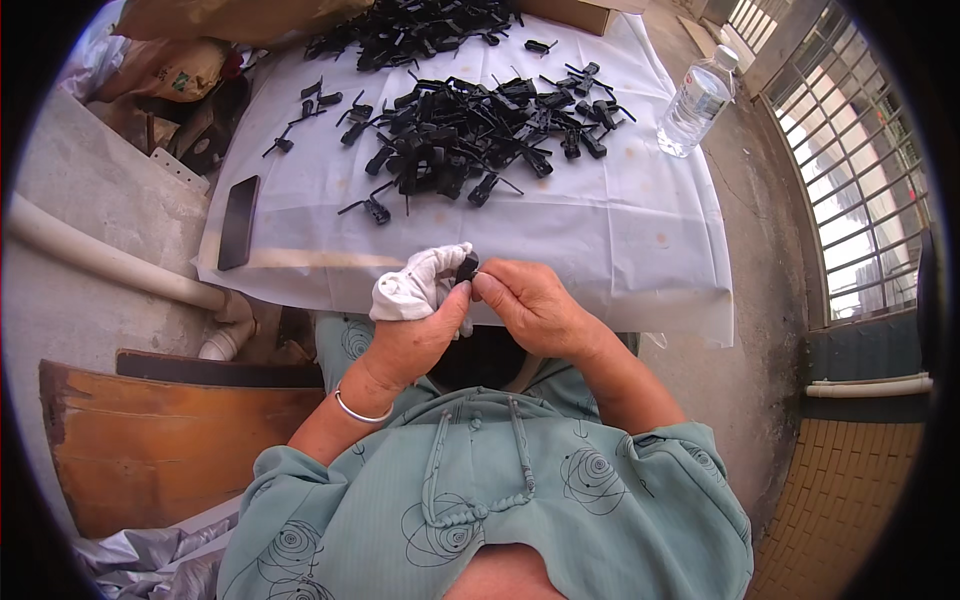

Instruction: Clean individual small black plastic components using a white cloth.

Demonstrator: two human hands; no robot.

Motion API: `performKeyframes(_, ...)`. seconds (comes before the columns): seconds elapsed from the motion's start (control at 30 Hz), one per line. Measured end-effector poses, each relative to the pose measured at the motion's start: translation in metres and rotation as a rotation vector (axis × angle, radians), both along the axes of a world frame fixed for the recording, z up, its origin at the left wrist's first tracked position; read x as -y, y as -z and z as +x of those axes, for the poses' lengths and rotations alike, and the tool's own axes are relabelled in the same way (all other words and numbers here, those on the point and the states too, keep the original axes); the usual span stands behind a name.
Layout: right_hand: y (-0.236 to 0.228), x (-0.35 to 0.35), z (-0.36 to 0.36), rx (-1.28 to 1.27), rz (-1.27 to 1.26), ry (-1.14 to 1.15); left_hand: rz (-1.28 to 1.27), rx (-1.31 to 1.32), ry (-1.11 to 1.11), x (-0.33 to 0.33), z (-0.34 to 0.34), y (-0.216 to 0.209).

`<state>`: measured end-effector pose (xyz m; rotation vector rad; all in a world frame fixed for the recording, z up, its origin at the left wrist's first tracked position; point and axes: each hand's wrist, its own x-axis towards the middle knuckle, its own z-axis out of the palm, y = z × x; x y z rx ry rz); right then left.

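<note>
Just past the table's near edge, my left hand point(418, 338) grips a small black plastic part point(467, 267) between thumb and fingers. White cloth point(410, 286) covers the fingers of that hand, while its thumb is bare. My right hand point(532, 303) is closed in a pinch right beside the part. A thin sliver shows at its fingertips, too small to name. On the table in front of both hands lies a heap of similar black plastic parts point(455, 135) with thin stems sticking out. One loose part point(376, 210) lies closest to the left hand.
A white plastic sheet covers the table point(600, 235). A phone point(238, 222) lies at its left edge, a clear bottle point(697, 103) stands at the right. A second black heap point(410, 30) and a cardboard box point(575, 14) are at the back. A pipe point(110, 255) runs along the left wall.
</note>
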<state>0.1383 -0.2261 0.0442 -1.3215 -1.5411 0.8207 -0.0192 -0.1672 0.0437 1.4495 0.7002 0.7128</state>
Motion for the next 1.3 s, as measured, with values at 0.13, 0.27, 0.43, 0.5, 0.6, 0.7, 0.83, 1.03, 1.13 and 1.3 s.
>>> performKeyframes(0.13,0.004,-0.002,0.0,-0.027,-0.113,-0.049,0.1,-0.019,-0.039,0.001,0.002,0.005)
performKeyframes(0.27,0.023,-0.003,-0.005,-0.237,-0.166,-0.012,0.452,-0.126,-0.053,0.001,0.005,0.006)
performKeyframes(0.43,0.04,-0.005,-0.012,-0.515,-0.264,-0.053,0.553,-0.114,-0.068,0.002,0.003,0.023)
performKeyframes(0.5,0.037,-0.004,-0.004,-0.435,-0.247,-0.081,0.377,-0.031,-0.044,0.002,0.004,0.018)
performKeyframes(0.6,0.007,-0.003,0.006,0.086,-0.188,0.031,0.086,0.044,-0.019,-0.013,0.0,0.013)
performKeyframes(0.7,0.026,-0.002,0.01,0.107,-0.063,0.042,-0.178,0.201,0.041,-0.016,0.001,0.008)
performKeyframes(0.83,0.024,-0.004,0.012,0.064,0.19,-0.008,-0.09,0.111,0.046,-0.012,0.002,0.009)
performKeyframes(1.03,0.019,0.0,0.0,-0.425,-0.191,0.011,-0.186,0.054,0.264,-0.01,-0.004,-0.006)
performKeyframes(1.13,0.019,-0.001,-0.005,-0.438,-0.161,0.044,-0.154,0.064,0.289,-0.007,-0.004,-0.005)
performKeyframes(1.3,0.008,-0.001,-0.005,-0.09,-0.003,0.021,0.028,0.019,0.121,-0.008,-0.002,0.009)
